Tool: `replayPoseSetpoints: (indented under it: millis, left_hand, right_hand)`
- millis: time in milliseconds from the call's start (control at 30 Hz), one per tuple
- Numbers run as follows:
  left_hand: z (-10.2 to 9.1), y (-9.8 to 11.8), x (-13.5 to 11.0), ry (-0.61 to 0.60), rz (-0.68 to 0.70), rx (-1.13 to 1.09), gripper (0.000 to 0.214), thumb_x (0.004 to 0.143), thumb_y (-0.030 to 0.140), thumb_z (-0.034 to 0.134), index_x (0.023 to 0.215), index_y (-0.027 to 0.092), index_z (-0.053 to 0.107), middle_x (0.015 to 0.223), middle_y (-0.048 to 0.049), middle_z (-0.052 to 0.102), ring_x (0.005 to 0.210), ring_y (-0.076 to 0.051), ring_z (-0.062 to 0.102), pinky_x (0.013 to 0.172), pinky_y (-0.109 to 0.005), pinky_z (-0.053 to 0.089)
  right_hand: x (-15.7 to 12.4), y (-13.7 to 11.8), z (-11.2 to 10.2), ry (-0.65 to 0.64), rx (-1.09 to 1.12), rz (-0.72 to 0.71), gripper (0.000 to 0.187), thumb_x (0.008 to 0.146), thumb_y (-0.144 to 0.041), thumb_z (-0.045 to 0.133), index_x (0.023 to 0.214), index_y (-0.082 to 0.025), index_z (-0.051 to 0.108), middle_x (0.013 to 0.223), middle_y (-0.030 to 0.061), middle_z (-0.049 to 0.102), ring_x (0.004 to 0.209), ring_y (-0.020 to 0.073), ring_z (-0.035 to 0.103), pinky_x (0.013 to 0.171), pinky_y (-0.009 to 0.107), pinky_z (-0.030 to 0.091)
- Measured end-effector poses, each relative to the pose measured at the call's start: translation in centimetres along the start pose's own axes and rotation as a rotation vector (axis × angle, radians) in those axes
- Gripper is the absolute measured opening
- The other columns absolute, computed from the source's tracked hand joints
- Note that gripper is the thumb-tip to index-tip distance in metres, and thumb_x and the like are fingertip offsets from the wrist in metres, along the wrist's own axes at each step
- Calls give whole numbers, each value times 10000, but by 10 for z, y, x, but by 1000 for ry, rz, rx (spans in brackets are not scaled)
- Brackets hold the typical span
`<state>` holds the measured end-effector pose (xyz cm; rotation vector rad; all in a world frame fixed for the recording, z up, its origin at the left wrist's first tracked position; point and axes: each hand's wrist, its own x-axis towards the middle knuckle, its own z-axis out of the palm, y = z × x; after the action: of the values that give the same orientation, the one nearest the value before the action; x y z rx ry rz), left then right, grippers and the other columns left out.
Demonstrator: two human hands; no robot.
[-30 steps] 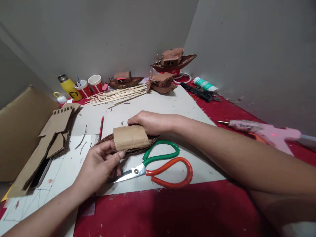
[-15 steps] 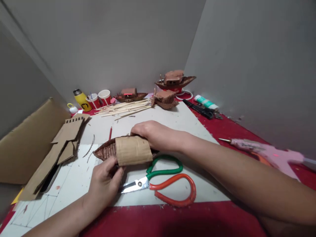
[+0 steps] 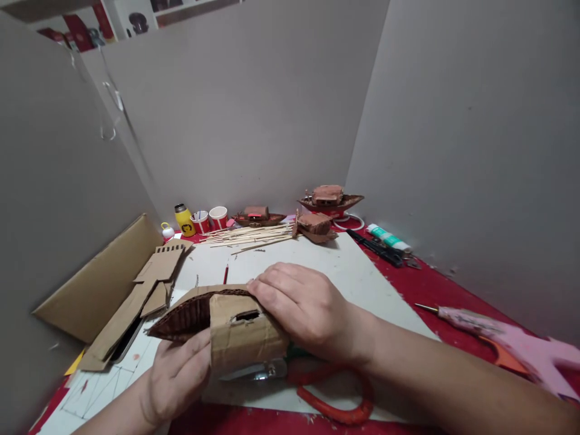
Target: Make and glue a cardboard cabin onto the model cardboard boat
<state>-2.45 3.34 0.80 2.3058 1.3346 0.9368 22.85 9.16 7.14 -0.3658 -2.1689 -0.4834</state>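
Observation:
A small cardboard model boat (image 3: 181, 314) is held tilted above the paper, its brown ribbed inside facing me. Its curved tan cardboard canopy (image 3: 240, 347) has a slot cut near the top. My left hand (image 3: 181, 368) grips the hull from below, its fingertips hidden behind the canopy. My right hand (image 3: 303, 302) is closed over the far end of the boat and canopy. Below the boat lie scissors (image 3: 335, 414) with a red handle and a green one, partly covered by the canopy and my right hand.
Cut cardboard pieces (image 3: 149, 284) lie at left. Behind are wooden sticks (image 3: 254, 234), paper cups (image 3: 218, 217), a yellow bottle (image 3: 184, 220) and finished model boats (image 3: 328, 199). A pink glue gun (image 3: 489, 332) rests at right. A pencil (image 3: 226, 273) lies beyond the boat.
The boat has been lifted and tipped, so the canopy's slotted side now shows. My left hand has shifted under the hull. The camera view has tilted up.

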Motion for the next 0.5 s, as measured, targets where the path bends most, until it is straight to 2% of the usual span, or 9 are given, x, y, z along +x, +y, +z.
replayPoseSetpoints:
  millis: [100, 167, 233, 300, 400, 500]
  left_hand:
    - [-1, -1, 6, 91, 240, 66, 396, 841, 60, 492, 1074, 278, 726, 969, -73, 783, 934, -224, 721, 883, -336, 552]
    - [-2, 1, 13, 170, 331, 113, 370, 833, 35, 513, 1073, 242, 705, 938, -78, 777, 862, -206, 725, 802, -298, 563]
    - [-1, 4, 21, 190, 264, 91, 276, 831, 62, 544, 1007, 213, 693, 878, -61, 762, 772, -184, 711, 706, -257, 557]
    - [3, 6, 28, 133, 124, -12, 176, 834, 102, 552, 917, 190, 680, 795, -33, 730, 683, -159, 679, 628, -229, 535]
    - [16, 2, 33, 19, -111, -218, 102, 825, 147, 571, 872, 165, 660, 774, -22, 695, 695, -160, 655, 637, -236, 521]
    - [30, -7, 31, -50, -255, -345, 126, 809, 175, 597, 924, 155, 646, 778, -16, 663, 708, -158, 612, 645, -246, 493]
  right_hand:
    - [-2, 0, 3, -47, 6, 43, 252, 946, -67, 414, 907, -55, 663, 769, 122, 670, 705, 211, 553, 646, 331, 482]
    - [-3, 2, 8, -207, 53, 195, 216, 917, -65, 435, 934, -80, 650, 825, 122, 673, 749, 216, 559, 682, 331, 468]
    - [-5, 5, 15, -394, 127, 393, 169, 863, -68, 488, 941, -115, 630, 882, 111, 681, 801, 214, 573, 720, 322, 450]
    - [-8, 9, 23, -509, 181, 534, 128, 813, -85, 543, 905, -140, 613, 886, 97, 691, 802, 210, 592, 703, 305, 430]
    - [-17, 14, 36, -585, 237, 612, 77, 788, -109, 557, 831, -154, 602, 817, 89, 702, 717, 205, 610, 610, 284, 381]
    - [-28, 20, 45, -654, 320, 636, 152, 783, -115, 544, 913, -153, 613, 783, 87, 701, 677, 207, 609, 560, 271, 334]
